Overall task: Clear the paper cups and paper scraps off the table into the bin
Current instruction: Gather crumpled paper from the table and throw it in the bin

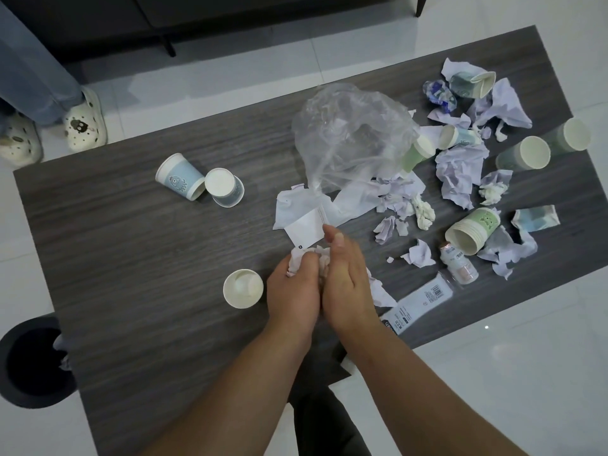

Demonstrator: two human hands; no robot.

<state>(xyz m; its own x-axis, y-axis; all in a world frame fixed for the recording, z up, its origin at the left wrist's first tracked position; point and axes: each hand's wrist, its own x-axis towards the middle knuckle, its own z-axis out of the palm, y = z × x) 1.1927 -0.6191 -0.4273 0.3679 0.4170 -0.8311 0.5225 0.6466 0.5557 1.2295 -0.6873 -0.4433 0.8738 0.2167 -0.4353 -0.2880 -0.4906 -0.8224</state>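
At the near middle of the dark wood table point(131, 258), my left hand point(291, 289) and my right hand point(345, 278) cup a bundle of crumpled white paper scraps point(304, 258) between them, fingers curled round it. A flat white sheet point(304, 227) pokes out just beyond my fingertips. An upright paper cup point(243, 288) stands left of my left hand. Two blue cups point(179, 181) point(224, 186) lie further left. Many more cups, such as a green one point(473, 230), and scraps point(459, 174) litter the right half. The black bin point(31, 362) stands on the floor at the table's near left corner.
A clear plastic bag point(348, 139) lies crumpled mid-table. A small bottle point(459, 266) and a flat white packet point(416, 302) lie near the right front edge. Another person's feet in white clogs point(84, 121) stand beyond the far left corner. A dark sofa runs along the back.
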